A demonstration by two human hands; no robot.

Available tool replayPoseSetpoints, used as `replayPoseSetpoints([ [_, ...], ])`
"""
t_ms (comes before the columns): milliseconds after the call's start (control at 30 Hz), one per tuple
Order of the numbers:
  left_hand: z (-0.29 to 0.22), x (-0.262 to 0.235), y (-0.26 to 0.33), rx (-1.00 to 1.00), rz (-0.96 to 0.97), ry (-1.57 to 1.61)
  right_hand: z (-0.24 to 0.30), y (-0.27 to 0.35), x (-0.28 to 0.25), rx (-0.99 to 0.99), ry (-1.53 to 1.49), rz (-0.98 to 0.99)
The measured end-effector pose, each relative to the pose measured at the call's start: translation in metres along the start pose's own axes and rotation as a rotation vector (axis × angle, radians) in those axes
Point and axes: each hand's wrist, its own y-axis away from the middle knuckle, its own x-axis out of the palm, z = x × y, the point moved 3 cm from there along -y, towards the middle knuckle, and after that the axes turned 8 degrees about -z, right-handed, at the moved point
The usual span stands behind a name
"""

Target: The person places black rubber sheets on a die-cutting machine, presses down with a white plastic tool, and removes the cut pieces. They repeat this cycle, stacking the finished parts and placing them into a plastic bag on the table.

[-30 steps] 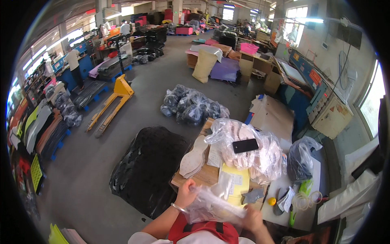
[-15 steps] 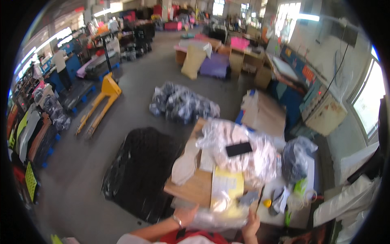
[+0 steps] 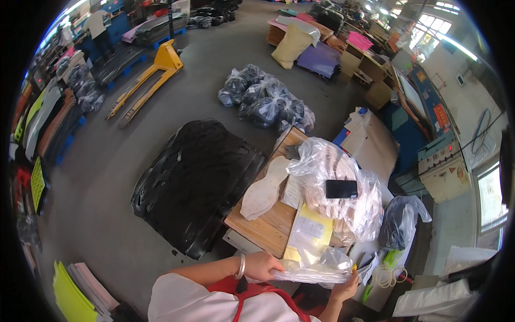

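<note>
My left hand (image 3: 261,266), with a silver bangle at the wrist, is closed on the left end of a crinkled clear plastic bag (image 3: 316,272). At the other end, my right hand (image 3: 346,287) pinches the same bag, which stretches flat between both hands at the near table edge. Just beyond it lie yellow sheets (image 3: 307,229) with a white label or slip on them. A cream sole-shaped piece (image 3: 266,188) rests on the wooden table top (image 3: 268,232). Farther right, a large clear bag of pale pieces (image 3: 322,161) carries a black phone (image 3: 341,189).
Left of the table sits a big black-wrapped stack (image 3: 193,177). Dark filled bags (image 3: 268,99) lie on the floor beyond, with a yellow pallet jack (image 3: 155,72) farther left. A bag of dark material (image 3: 399,220) and a coil of pale cord (image 3: 387,275) are at the right.
My view has tilted down and the scene has shifted in it. Both hands stay on the plastic bag, which now looks drawn out straighter between them.
</note>
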Motion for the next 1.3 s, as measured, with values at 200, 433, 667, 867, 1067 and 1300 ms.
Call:
replayPoseSetpoints([
  [200,0.027,0.004,-0.029,0.191,-0.377,-0.489,0.044,0.006,0.01,0.079,-0.002,0.56],
  [433,0.027,0.028,-0.059,-0.02,-0.173,-0.54,0.116,0.042,-0.022,-0.547,-0.668,0.548],
  [667,0.023,0.044,-0.056,0.001,0.286,-0.637,0.128,0.066,0.11,-0.403,-0.28,0.364],
  [867,0.041,0.031,-0.056,0.0,0.442,-0.677,0.099,0.082,0.142,0.358,-0.392,1.205],
  [1067,0.05,0.031,-0.063,0.036,0.408,-0.728,0.058,0.121,0.178,0.299,-0.361,1.095],
  [1300,0.052,-0.005,-0.128,-0.14,0.379,-0.714,0.073,0.125,0.145,-0.292,-0.337,0.852],
])
